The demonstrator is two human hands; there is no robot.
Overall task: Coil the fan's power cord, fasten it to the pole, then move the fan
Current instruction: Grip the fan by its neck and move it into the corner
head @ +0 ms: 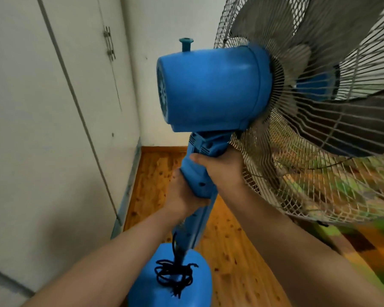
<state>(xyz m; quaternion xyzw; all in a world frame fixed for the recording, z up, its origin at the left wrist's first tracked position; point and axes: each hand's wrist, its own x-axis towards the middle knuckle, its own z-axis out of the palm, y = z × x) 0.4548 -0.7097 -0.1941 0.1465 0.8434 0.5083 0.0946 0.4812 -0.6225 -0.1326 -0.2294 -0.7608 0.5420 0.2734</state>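
We see the fan (231, 96) close in front of us, in a room corner, all blue plastic, slightly blurred. Its black power cord (174, 275) sits as a loose looped bundle at the foot of the pole (201, 220), on the domed round base (200, 278), with one strand running up the pole. The left hand (184, 196) is wrapped round the lower end of the boxy neck (208, 145), where it meets the pole. The right hand (222, 171) grips the neck just above, thumb across the top. We cannot tell whether the base touches the floor (231, 251). Above the hands are the smooth drum-shaped motor housing (197, 85), a small knob (186, 44) on top, then the wire grille (264, 151) over grey blades (264, 25). A flat off-white wardrobe (42, 129) stands tight on the left, with a plain wall behind the fan. The floor is knotty orange wood, and a patterned green-orange rug (364, 235) lies to the right, under the grille.
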